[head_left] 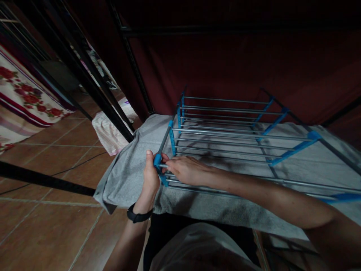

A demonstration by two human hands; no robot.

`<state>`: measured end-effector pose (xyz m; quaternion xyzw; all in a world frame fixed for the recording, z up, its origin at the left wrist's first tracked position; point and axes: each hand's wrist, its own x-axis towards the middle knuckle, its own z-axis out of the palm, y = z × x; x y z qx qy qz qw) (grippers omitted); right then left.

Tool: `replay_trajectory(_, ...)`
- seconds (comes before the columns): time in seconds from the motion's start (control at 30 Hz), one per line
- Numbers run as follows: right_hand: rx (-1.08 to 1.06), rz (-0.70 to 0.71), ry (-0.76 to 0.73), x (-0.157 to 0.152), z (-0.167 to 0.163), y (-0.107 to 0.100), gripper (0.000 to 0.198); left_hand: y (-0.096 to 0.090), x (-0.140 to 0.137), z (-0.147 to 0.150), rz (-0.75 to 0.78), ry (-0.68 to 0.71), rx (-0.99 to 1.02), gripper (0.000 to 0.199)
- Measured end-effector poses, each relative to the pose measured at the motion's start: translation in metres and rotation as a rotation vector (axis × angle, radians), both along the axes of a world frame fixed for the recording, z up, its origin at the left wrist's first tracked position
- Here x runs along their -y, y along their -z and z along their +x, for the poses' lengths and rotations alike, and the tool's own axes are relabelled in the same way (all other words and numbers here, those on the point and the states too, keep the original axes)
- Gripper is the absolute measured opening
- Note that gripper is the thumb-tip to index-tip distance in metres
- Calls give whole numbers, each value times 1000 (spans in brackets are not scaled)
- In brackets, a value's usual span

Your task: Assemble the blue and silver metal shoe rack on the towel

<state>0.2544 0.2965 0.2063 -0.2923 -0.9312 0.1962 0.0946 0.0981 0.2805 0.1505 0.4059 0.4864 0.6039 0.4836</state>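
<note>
A rack of grey metal rods with blue plastic brackets [293, 152] lies across a grey towel [126, 177]. My left hand [152, 171], with a black band on its wrist, is wrapped round the near left blue joint [157, 161] of the rack, thumb on its outer side. From the right, my right hand [183, 169] reaches over the rods and is closed on the end of a metal rod [163, 165] beside that joint. Its fingertips are partly hidden behind the rod and the left fingers.
Black metal posts [93, 86] rise at the left, and a dark bar [45, 178] juts in lower down. A dark red curtain [225, 67] hangs behind the rack. A striped cloth [109, 131] and a flowered blanket [31, 98] are over the tiled floor [56, 226].
</note>
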Motion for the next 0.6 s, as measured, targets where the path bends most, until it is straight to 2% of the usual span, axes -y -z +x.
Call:
replay_trajectory(0.27,48,38,-5,2,1,4,27,-2,-1,3,-62,-27,26,65)
replay_trajectory(0.6,11,32,-21,1,6,9,23,6,-1,-2,-40,-16,-35,58)
